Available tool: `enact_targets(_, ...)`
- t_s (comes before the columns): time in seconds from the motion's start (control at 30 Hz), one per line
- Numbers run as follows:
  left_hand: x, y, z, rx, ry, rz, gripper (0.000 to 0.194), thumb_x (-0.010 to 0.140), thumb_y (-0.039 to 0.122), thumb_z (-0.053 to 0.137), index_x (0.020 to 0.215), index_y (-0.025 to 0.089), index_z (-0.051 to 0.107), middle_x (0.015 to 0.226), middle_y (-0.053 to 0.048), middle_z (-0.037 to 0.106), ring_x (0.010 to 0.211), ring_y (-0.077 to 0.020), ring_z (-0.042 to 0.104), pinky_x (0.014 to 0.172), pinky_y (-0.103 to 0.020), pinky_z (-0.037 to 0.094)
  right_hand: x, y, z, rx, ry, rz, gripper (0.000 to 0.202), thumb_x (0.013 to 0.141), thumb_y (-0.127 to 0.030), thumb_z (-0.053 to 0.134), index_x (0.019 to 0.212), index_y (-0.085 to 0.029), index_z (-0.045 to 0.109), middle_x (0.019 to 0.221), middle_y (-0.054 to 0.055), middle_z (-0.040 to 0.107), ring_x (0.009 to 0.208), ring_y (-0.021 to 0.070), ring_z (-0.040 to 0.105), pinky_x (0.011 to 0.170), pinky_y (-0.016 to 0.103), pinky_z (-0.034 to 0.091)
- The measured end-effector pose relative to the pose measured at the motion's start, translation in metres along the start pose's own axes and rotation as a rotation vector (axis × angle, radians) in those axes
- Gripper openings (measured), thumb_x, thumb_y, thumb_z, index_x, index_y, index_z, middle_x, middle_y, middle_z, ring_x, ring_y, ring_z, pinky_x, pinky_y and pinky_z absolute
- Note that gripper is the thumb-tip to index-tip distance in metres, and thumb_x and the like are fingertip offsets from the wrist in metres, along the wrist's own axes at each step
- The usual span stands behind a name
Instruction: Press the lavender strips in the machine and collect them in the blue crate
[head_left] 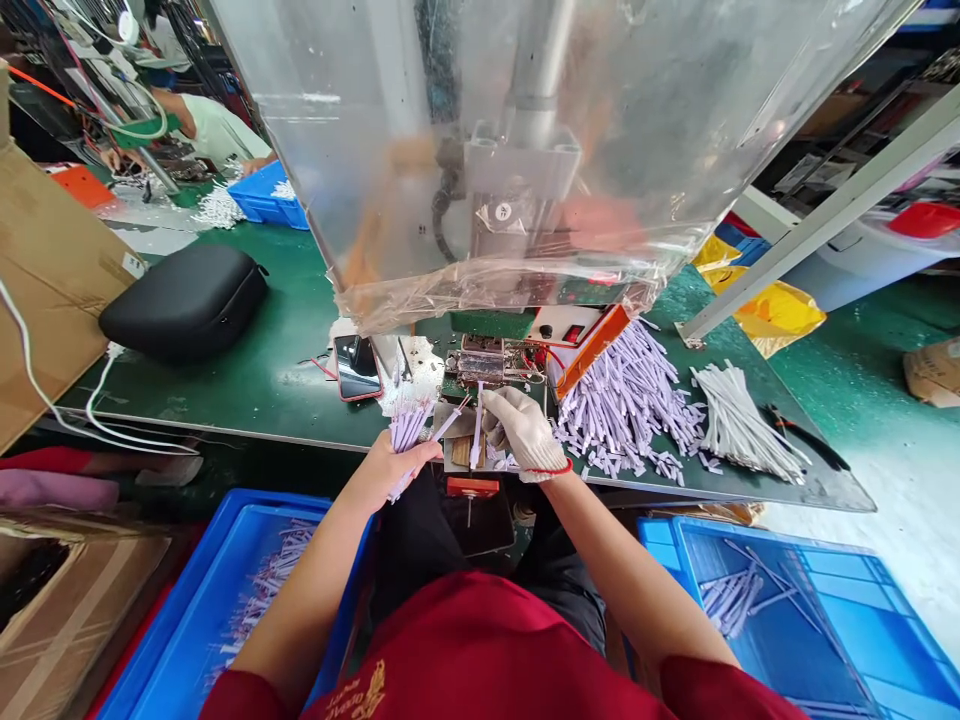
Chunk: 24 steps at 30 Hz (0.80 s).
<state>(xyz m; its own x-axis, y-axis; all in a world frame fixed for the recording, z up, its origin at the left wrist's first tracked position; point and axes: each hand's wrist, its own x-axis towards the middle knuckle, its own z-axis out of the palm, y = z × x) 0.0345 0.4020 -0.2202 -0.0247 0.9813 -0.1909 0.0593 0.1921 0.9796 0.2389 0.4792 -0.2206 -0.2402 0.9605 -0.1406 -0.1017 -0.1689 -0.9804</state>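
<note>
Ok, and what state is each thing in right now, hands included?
Left hand, closed around a bundle of lilac strips
Right hand, gloved, pinching a single lilac strip
Phone, face up, screen looks dark
Black case, closed
Left blue bin, open, lilac strips inside
Right blue bin, lilac strips inside
Lilac heap, loose
White strips, lying bunched
Red switch, position unclear
Pliers, lying down, open or shut unclear
</note>
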Motion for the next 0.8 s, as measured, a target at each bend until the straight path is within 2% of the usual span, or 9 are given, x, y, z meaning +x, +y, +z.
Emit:
enact_targets(0.07,0.003,0.003,0.002,0.057,-0.007,0.012,0.030,0.073,0.043,0.077,0.071,0.013,0.072,0.042,0.004,0.046,0.037,-0.0078,0.037,0.037,-0.022,0.024,-0.008,-0.006,-0.003,-0.030,0.022,-0.094,0.038,0.083,-0.058,0.064,0.086,-0.020,0.059,0.063,-0.002,0.060,0.042,0.0094,0.049,0.038,0.021,0.038)
enact_targets(0.17,0.006,0.004,0.005,0.139,-0.019,0.027,0.028,0.073,0.042,0.078,0.069,0.014,0.071,0.043,0.003,0.049,0.040,-0.0092,0.040,0.040,-0.023,0.025,-0.020,-0.009,-0.001,-0.054,-0.070,-0.209,0.036,0.086,-0.056,0.063,0.093,-0.020,0.063,0.071,-0.001,0.061,0.052,0.0105,0.053,0.048,0.022,0.043)
enact_targets(0.27,0.007,0.006,0.008,0.224,-0.060,0.066,0.029,0.074,0.040,0.078,0.063,0.016,0.066,0.047,0.002,0.051,0.044,-0.0098,0.043,0.043,-0.022,0.029,-0.029,-0.007,0.003,-0.068,-0.137,-0.239,0.032,0.087,-0.051,0.063,0.083,-0.019,0.062,0.066,-0.001,0.058,0.054,0.0107,0.051,0.050,0.022,0.043)
enact_targets(0.37,0.007,0.008,0.007,0.254,-0.160,0.065,0.032,0.077,0.041,0.077,0.062,0.016,0.063,0.046,0.003,0.049,0.044,-0.0090,0.042,0.044,-0.021,0.031,-0.030,-0.007,-0.011,0.048,-0.048,-0.205,0.030,0.085,-0.047,0.064,0.075,-0.020,0.056,0.063,-0.002,0.055,0.048,0.0093,0.046,0.045,0.022,0.038)
enact_targets(0.47,0.011,0.008,0.005,0.108,-0.150,-0.004,0.032,0.079,0.047,0.073,0.077,0.016,0.065,0.050,0.004,0.051,0.041,-0.0081,0.041,0.040,-0.020,0.031,-0.024,-0.010,-0.060,0.061,0.210,-0.201,0.030,0.086,-0.049,0.062,0.078,-0.021,0.054,0.065,-0.002,0.055,0.048,0.0098,0.044,0.045,0.023,0.036)
enact_targets(0.53,0.017,0.006,0.007,-0.062,-0.083,-0.033,0.037,0.078,0.048,0.074,0.093,0.017,0.063,0.055,0.006,0.052,0.041,-0.0077,0.042,0.038,-0.019,0.032,-0.018,-0.012,-0.108,-0.200,0.418,-0.185,0.035,0.087,-0.054,0.057,0.075,-0.021,0.054,0.062,-0.001,0.054,0.051,0.0130,0.048,0.049,0.025,0.039)
enact_targets(0.6,0.022,0.004,0.014,-0.189,-0.039,-0.040,0.042,0.074,0.046,0.078,0.099,0.018,0.060,0.054,0.009,0.048,0.041,-0.0067,0.041,0.039,-0.017,0.032,-0.008,-0.013,-0.154,-0.611,0.587,-0.180,0.032,0.088,-0.050,0.056,0.075,-0.020,0.059,0.064,0.002,0.059,0.061,0.0171,0.055,0.058,0.027,0.041)
enact_targets(0.7,0.028,0.001,0.032,-0.199,-0.008,-0.038,0.043,0.075,0.048,0.077,0.098,0.017,0.059,0.043,0.013,0.038,0.037,-0.0053,0.032,0.038,-0.015,0.025,0.017,-0.018,-0.198,-0.998,0.618,-0.182,0.026,0.089,-0.040,0.052,0.091,-0.020,0.068,0.080,0.007,0.069,0.078,0.0212,0.063,0.070,0.029,0.043)
enact_targets(0.8,0.032,0.000,0.049,-0.074,0.020,-0.019,0.057,0.077,0.052,0.074,0.118,0.016,0.059,0.037,0.013,0.039,0.033,-0.0064,0.028,0.037,-0.016,0.022,0.051,-0.029,-0.208,-1.162,0.519,-0.101,0.036,0.090,-0.045,0.049,0.096,-0.017,0.071,0.087,0.013,0.071,0.085,0.0252,0.065,0.074,0.031,0.044)
